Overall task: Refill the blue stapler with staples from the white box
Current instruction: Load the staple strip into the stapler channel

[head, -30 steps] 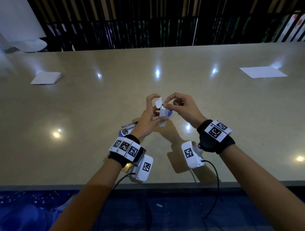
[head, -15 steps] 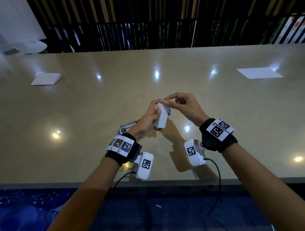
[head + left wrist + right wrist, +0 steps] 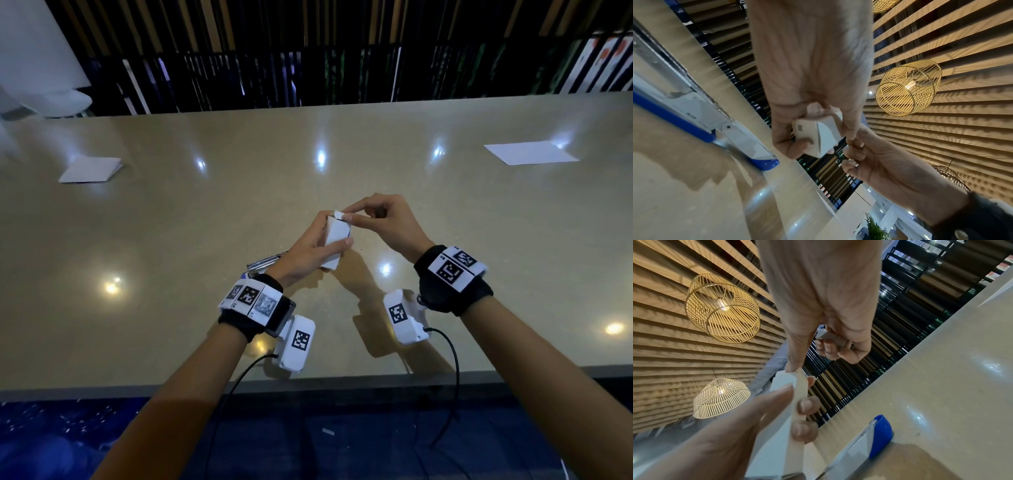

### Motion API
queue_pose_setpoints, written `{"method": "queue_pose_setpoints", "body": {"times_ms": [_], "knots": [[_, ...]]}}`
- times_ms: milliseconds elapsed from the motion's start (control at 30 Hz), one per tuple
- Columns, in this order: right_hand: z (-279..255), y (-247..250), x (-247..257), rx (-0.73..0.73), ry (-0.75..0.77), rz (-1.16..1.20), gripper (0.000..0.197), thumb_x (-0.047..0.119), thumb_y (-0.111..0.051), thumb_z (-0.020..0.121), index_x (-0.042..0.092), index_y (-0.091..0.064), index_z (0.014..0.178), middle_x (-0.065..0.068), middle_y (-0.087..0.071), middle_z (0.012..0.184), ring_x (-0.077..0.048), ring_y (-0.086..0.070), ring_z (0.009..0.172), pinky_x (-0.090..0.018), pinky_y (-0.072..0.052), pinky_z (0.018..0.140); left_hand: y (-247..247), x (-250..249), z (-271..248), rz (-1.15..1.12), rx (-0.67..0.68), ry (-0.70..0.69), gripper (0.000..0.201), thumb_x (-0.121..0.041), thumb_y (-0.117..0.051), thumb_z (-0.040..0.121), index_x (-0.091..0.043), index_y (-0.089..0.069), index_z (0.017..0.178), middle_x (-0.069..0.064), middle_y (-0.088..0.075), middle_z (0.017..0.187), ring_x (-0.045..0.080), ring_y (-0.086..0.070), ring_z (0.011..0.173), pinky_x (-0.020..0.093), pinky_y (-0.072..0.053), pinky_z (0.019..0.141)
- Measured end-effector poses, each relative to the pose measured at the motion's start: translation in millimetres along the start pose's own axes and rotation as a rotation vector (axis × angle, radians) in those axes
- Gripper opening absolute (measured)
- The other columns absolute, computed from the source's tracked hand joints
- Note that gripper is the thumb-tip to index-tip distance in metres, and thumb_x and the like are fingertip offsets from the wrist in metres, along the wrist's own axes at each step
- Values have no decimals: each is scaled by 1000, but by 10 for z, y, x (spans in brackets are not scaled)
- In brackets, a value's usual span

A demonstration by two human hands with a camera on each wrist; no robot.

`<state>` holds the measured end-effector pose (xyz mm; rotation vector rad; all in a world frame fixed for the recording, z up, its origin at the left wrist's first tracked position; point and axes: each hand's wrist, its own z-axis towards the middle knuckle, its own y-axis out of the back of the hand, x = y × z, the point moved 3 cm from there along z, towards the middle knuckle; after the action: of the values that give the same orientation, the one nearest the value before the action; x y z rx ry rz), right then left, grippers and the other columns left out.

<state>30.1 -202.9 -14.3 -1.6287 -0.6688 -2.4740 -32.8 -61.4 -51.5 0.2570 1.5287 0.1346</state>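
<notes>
Clamped between thumb and curled fingers, the small white cardboard staple box [image 3: 334, 245] stood on end in the left hand [image 3: 308, 255], raised off the glossy beige stone table [image 3: 171, 240]. At the top of that grip, the right hand [image 3: 383, 222] pressed the box's end flap [image 3: 339, 214] with thumb and forefinger while its other fingers curled round a grey strip of staples [image 3: 831, 337] (apparently already taken out). Just behind and below the held box lay the blue-and-metal stapler [image 3: 701, 120], hinged open on the table. Closing the flap well probably called for a steady left-hand hold and a light push squarely on the tab, without loosening the strip.
</notes>
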Motion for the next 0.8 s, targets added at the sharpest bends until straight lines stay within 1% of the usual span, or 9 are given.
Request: {"method": "queue_pose_setpoints", "body": {"times_ms": [100,233,433,500,600,667,733,767,800], "knots": [[10,-2,6,-3,1,-10,20,13,-74,78,5,-76,96,7,-37,60,-9,-31,58,-25,-30,61,23,-32,11,-15,-7,16,42,-27,-49,97,-16,-33,135,10,-51,108,16,-55,84,20,-48,53],[34,-1,26,20,21,-34,20,13,-74,78,4,-76,95,6,-36,62,-8,-31,57,-22,-31,61,45,-39,15,-14,-1,35,40,-31,-47,97,-21,-32,133,3,-54,105,15,-57,82,24,-48,54],[32,-12,41,61,41,-78,17,13,-71,80,6,-75,96,5,-37,62,-8,-32,57,-19,-31,59,56,-50,8,-43,7,-16,36,-28,-43,99,-36,-23,128,8,-53,105,17,-57,77,32,-50,60],[37,-12,39,92,50,-104,17,12,-69,82,6,-75,98,4,-38,63,-9,-34,58,-23,-34,62,64,-43,6,-35,1,-18,34,-28,-42,99,-37,-20,125,6,-55,97,15,-57,72,30,-50,56],[42,-28,18,139,59,-112,17,10,-67,84,7,-75,99,1,-41,67,-15,-36,62,-35,-38,68,69,-30,13,-80,-17,-31,27,-27,-41,100,-31,-22,118,5,-56,86,13,-57,65,24,-48,51],[24,-49,13,178,69,-119,16,10,-64,86,8,-74,98,-11,-47,72,-20,-39,65,-36,-39,69,73,-11,28,-99,-34,-31,22,-26,-40,100,-26,-23,114,4,-56,83,12,-56,62,22,-47,50],[-1,-68,13,233,66,-126,15,13,-59,90,6,-71,96,-22,-58,79,-29,-46,67,-38,-42,70,68,4,39,-69,-46,-4,21,-30,-40,100,-26,-23,112,3,-56,86,14,-57,66,20,-47,47],[-12,-83,14,259,56,-131,17,16,-55,93,5,-68,96,-22,-61,80,-30,-50,68,-36,-44,69,69,11,43,-53,-55,13,21,-32,-39,100,-26,-23,112,4,-56,87,15,-57,68,18,-46,45],[-20,-94,17,267,39,-148,20,19,-52,95,5,-65,99,-18,-60,74,-26,-49,65,-32,-43,67,74,19,50,-45,-61,24,21,-34,-39,99,-26,-23,112,5,-56,89,15,-56,69,17,-45,42]]}}
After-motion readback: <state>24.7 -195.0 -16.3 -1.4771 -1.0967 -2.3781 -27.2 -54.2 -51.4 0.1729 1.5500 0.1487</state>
